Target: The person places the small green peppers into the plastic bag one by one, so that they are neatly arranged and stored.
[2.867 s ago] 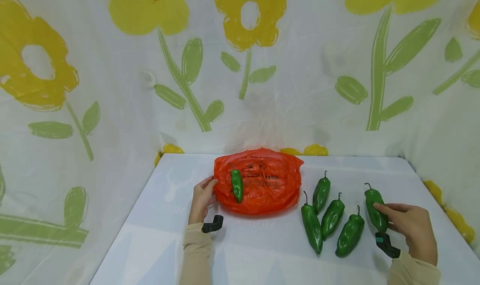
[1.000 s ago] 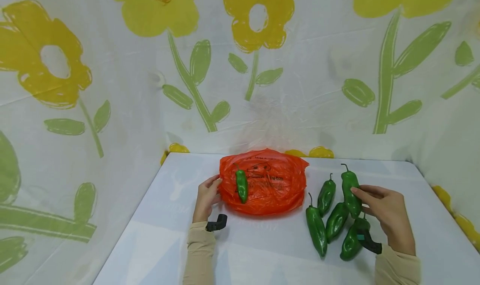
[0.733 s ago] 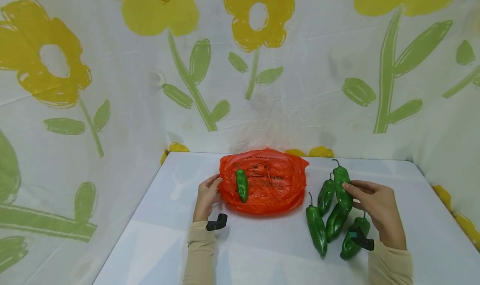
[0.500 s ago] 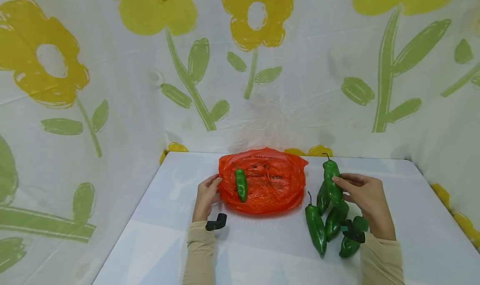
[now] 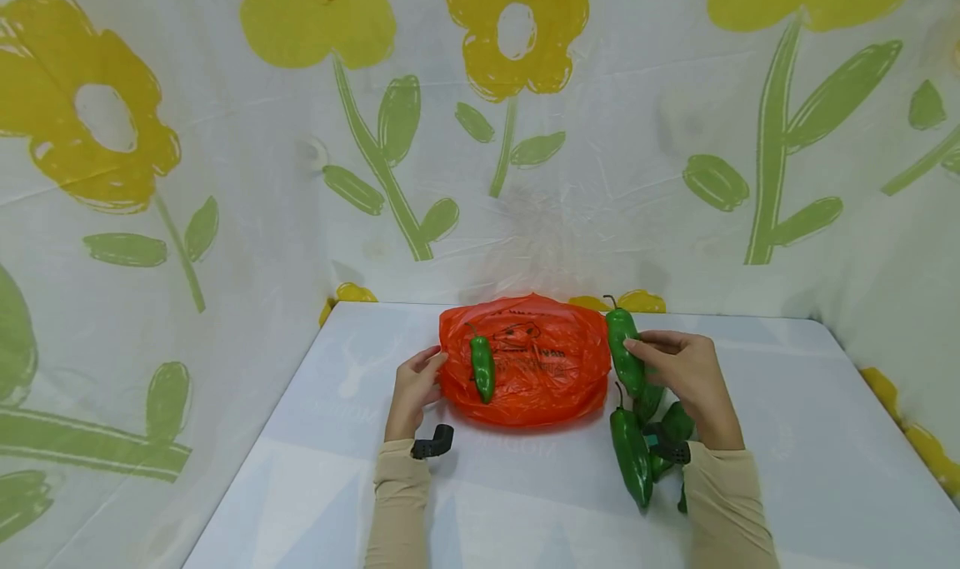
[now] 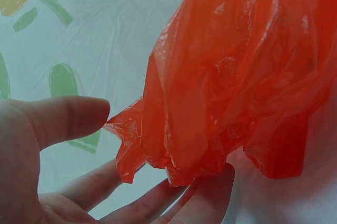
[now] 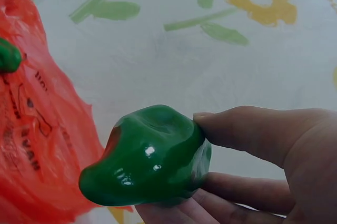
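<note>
My right hand (image 5: 686,377) pinches a long green pepper (image 5: 625,348), stem up, between thumb and fingers at the right edge of a red plastic bag (image 5: 536,394). The right wrist view shows this pepper's glossy tip (image 7: 150,155) up close. At the bag's left edge is my left hand (image 5: 412,390). In the left wrist view, the thumb (image 6: 79,119) touches a corner of the thin red plastic, with the fingers (image 6: 208,197) under its edge. Another green pepper (image 5: 482,369) lies on the left part of the bag.
Several more green peppers lie on the white table (image 5: 525,502) right of the bag, one long pepper (image 5: 632,461) nearest it. My right wrist and its black camera (image 5: 667,446) partly hide the others. A flower-printed curtain (image 5: 600,177) surrounds the table's back and sides.
My right hand has carried its pepper left, from the table's right side over the other peppers to the bag's right edge. My left hand has stayed at the bag's left edge.
</note>
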Action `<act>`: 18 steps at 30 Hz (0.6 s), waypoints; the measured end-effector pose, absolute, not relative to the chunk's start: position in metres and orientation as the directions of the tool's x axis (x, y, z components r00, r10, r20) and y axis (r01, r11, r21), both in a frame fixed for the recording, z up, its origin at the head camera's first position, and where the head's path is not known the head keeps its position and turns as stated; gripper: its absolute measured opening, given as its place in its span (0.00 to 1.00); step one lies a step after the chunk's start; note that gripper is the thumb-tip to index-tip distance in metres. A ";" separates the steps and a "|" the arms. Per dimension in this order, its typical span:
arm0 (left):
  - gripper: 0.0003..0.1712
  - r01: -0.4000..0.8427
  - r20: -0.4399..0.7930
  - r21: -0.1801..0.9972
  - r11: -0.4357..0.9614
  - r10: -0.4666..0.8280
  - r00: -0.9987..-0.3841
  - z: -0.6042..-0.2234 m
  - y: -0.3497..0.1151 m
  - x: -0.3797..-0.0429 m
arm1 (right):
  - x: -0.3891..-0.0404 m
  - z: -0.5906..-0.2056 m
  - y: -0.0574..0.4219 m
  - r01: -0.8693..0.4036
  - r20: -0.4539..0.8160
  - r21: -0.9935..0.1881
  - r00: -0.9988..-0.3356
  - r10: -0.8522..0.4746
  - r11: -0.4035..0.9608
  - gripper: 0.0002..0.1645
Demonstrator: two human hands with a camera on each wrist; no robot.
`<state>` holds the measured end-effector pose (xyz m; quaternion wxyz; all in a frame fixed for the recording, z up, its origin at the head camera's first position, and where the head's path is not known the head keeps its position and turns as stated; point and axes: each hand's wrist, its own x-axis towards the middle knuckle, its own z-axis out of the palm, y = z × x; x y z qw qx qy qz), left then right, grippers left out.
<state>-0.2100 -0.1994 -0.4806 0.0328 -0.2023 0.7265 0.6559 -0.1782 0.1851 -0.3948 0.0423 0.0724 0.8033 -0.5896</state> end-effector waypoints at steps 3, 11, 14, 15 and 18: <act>0.29 -0.330 -0.303 0.941 0.074 -0.246 -0.921 -0.482 -0.201 -0.208 | -0.180 -0.397 0.178 0.154 -0.146 -0.946 -0.988 0.051 0.286 0.40; 0.29 -0.312 -0.284 0.946 0.086 -0.239 -0.928 -0.488 -0.201 -0.204 | -0.184 -0.401 0.162 0.164 -0.158 -0.945 -0.986 0.046 0.283 0.39; 0.28 -0.305 -0.278 0.949 0.082 -0.244 -0.929 -0.487 -0.201 -0.207 | -0.189 -0.399 0.157 0.154 -0.147 -0.947 -0.988 0.043 0.283 0.39; 0.29 -0.303 -0.275 0.949 0.084 -0.245 -0.930 -0.487 -0.201 -0.207 | -0.191 -0.398 0.155 0.150 -0.144 -0.949 -0.989 0.040 0.278 0.39; 0.28 -0.310 -0.280 0.947 0.084 -0.253 -0.926 -0.485 -0.200 -0.209 | -0.196 -0.398 0.148 0.151 -0.147 -0.950 -0.989 0.036 0.273 0.38</act>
